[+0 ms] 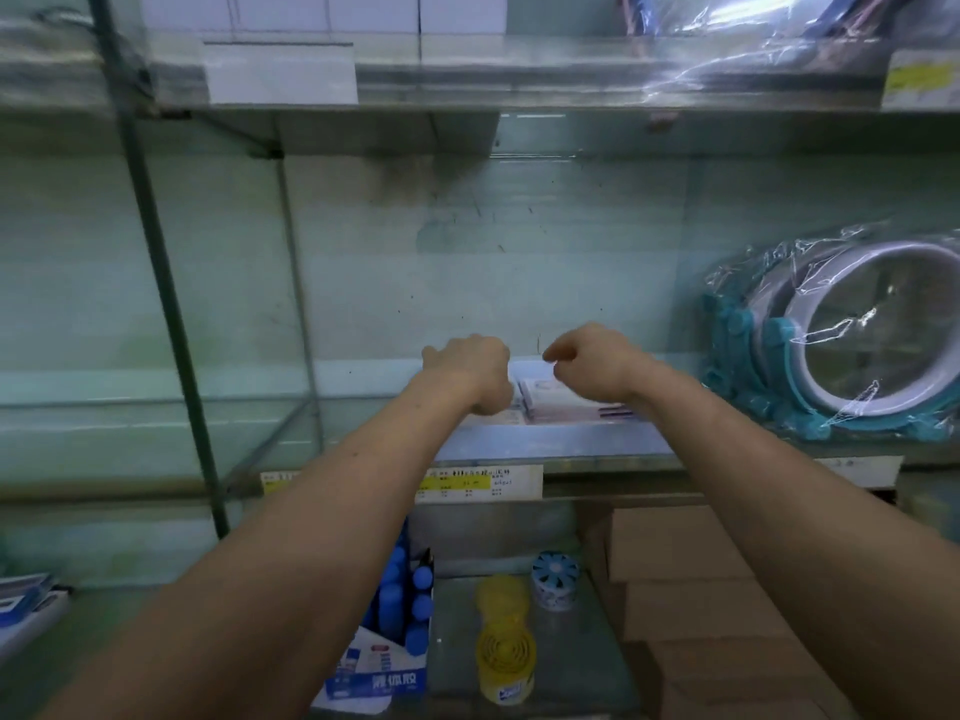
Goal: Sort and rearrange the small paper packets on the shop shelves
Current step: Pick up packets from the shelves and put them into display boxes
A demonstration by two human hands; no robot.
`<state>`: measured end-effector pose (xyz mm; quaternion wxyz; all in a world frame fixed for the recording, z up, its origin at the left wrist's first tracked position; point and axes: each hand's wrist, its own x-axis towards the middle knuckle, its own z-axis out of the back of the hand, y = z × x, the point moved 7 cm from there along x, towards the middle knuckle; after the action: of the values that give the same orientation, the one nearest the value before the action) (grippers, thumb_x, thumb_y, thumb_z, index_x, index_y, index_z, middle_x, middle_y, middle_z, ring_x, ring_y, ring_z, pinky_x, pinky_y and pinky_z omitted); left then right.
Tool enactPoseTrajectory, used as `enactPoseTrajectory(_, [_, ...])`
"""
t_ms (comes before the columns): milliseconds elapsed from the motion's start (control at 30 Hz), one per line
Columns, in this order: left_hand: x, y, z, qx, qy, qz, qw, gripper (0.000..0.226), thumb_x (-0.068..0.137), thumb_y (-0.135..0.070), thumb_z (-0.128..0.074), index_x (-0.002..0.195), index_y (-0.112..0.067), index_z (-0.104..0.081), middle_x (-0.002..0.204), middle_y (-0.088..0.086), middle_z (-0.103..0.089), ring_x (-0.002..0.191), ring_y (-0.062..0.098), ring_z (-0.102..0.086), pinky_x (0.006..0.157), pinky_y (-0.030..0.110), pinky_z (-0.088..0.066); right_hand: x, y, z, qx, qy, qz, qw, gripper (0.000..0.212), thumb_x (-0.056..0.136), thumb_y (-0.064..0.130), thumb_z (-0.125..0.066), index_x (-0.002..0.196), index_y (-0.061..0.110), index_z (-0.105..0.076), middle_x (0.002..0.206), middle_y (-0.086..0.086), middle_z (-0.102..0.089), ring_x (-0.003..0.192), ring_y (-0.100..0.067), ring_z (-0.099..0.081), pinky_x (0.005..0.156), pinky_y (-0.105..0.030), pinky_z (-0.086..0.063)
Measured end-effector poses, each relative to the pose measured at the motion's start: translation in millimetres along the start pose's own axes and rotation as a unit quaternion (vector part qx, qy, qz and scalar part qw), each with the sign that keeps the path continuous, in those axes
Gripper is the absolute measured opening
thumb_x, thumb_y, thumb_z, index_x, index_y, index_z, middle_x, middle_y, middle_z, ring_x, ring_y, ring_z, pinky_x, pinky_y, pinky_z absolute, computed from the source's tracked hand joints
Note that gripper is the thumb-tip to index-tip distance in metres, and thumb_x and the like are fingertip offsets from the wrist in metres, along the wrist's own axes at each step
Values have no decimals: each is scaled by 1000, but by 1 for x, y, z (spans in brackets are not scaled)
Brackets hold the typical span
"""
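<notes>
A low stack of small white and pink paper packets (558, 402) lies flat on the middle glass shelf (571, 446). My left hand (467, 371) is at the stack's left end with its fingers curled downward. Its thumb is against the packets, and the back of the hand hides the fingertips, so no hold shows. My right hand (592, 363) hovers over the right part of the stack with fingers curled, and nothing is visible in them. My right wrist covers the packets' right end.
Plastic-wrapped round lids with teal rims (841, 335) lean at the shelf's right. Price labels (478, 483) line the shelf edge. Below stand blue-capped bottles in a box (400, 605), yellow (504, 646) and blue (555, 579) air fresheners, and cardboard boxes (691, 574). A green upright post (156, 252) runs at left.
</notes>
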<state>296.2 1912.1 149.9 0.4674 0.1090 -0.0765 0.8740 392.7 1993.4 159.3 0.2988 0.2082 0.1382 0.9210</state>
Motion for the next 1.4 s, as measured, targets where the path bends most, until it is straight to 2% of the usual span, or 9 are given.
enactPoseTrajectory(167, [-50,6,32,-223,-162,76,958,49,92,-26,-52,139,-21,-44,138,11,-43,122,31,-48,102,43,-40,-54,14,30,238,-139,-9,961,32,90,10,-52,119,12,-66,122,-4,-64,111,-20,-58,99,-31,-45])
enactPoseTrajectory(267, [-98,8,27,-334,-225,138,905,50,92,-24,-52,140,-22,-41,136,10,-41,120,28,-49,102,43,-40,-97,25,25,316,-153,-14,936,31,89,13,-52,117,15,-66,115,-1,-66,95,-15,-56,91,-30,-48])
enactPoseTrajectory(367, [-154,7,13,-384,-255,176,870,55,91,-20,-52,143,-21,-35,136,10,-39,118,27,-49,100,40,-41,-143,36,11,351,-141,-10,926,31,89,13,-53,117,15,-66,115,0,-66,100,-13,-57,94,-28,-44])
enactPoseTrajectory(467, [-212,8,-7,-383,-263,214,859,63,90,-20,-55,146,-21,-28,140,10,-36,125,28,-44,101,37,-38,-191,45,-9,373,-125,-2,919,31,90,11,-54,119,12,-65,117,-2,-66,107,-13,-59,92,-21,-44])
enactPoseTrajectory(567, [-272,12,-29,-397,-261,257,841,71,88,-18,-56,149,-21,-21,139,13,-35,123,30,-45,101,35,-36,-238,56,-34,381,-109,3,918,31,89,9,-53,117,10,-66,113,-2,-67,97,-5,-56,83,-11,-39])
enactPoseTrajectory(867, [-433,83,-60,-345,-229,430,802,77,90,-22,-58,151,-27,-11,145,10,-29,129,30,-39,104,41,-36,-332,138,-133,376,36,39,925,28,88,9,-55,111,9,-70,110,-9,-70,103,-20,-64,99,-32,-47])
enactPoseTrajectory(967, [-481,114,-67,-324,-212,485,784,75,91,-23,-57,152,-24,-12,152,7,-23,139,24,-25,108,37,-28,-355,176,-154,370,85,67,923,28,89,11,-54,113,10,-69,110,-6,-70,98,-14,-62,91,-23,-46])
enactPoseTrajectory(1133, [-546,163,-66,-317,-214,547,745,75,88,-27,-61,149,-28,-17,146,9,-28,128,31,-41,106,47,-35,-392,241,-185,360,156,106,914,30,90,14,-53,117,12,-67,116,-4,-68,105,-16,-62,90,-22,-44])
enactPoseTrajectory(1400, [-653,261,-46,-310,-225,601,702,80,87,-23,-63,149,-31,-14,139,7,-30,124,31,-43,103,48,-40,-447,365,-236,365,231,141,891,30,93,17,-51,119,16,-66,119,-3,-65,104,-17,-59,84,-26,-45])
